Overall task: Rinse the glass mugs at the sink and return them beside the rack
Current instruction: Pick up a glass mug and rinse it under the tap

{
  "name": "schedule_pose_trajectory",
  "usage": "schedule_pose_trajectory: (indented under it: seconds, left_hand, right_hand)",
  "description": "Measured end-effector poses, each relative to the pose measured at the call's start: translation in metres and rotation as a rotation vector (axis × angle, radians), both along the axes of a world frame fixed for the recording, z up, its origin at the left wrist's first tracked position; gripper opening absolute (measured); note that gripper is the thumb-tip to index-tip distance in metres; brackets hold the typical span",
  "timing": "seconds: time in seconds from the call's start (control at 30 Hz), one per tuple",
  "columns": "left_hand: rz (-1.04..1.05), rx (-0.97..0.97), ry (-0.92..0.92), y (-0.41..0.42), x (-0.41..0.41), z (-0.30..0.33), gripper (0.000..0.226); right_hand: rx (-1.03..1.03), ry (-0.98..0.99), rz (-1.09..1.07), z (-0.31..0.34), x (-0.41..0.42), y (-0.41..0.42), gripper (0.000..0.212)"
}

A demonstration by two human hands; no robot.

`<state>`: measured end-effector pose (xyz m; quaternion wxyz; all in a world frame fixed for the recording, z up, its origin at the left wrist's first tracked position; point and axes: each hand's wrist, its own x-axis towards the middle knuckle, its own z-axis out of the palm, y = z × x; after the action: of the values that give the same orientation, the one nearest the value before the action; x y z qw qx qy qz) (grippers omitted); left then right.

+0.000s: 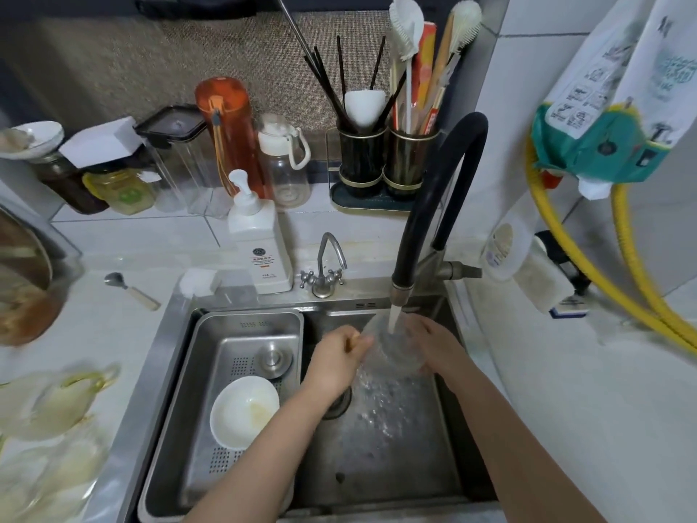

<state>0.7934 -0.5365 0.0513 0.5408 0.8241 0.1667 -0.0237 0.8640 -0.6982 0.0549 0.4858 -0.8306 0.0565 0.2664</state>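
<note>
We grip a glass mug (392, 349) with left hand (339, 358) and right hand (437, 345), water filling it; white bowl (243, 411) sits in the steel drain basket (211, 334), left.

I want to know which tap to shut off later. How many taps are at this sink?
2: a small chrome tap with cross handles behind the sink's middle, dry; and a tall black-hosed tap at the back right, running onto the glass mug.

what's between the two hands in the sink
In the head view, the glass mug sits between the left hand and right hand, under the water stream from the black faucet.
</note>
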Motion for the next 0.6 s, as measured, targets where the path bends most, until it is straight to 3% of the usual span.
schedule_pose_trajectory:
  seconds: [0.13,0.33,0.5,0.6]
  left_hand:
    - [-0.010,0.019,-0.061,-0.019,0.012,0.011,0.038]
    - [0.115,-0.295,-0.088,-0.034,0.021,0.010,0.033]
    - [0.111,-0.409,-0.048,-0.042,0.025,0.014,0.033]
    - [0.095,-0.453,-0.018,-0.043,0.024,0.018,0.025]
  right_hand:
    - [-0.026,-0.096,0.046,0.000,0.014,-0.010,0.034]
    - [0.046,-0.248,0.152,0.012,0.039,-0.035,0.034]
    - [-0.074,-0.379,0.016,0.002,0.063,-0.058,0.035]
    - [-0.176,-0.468,0.080,0.000,0.077,-0.066,0.038]
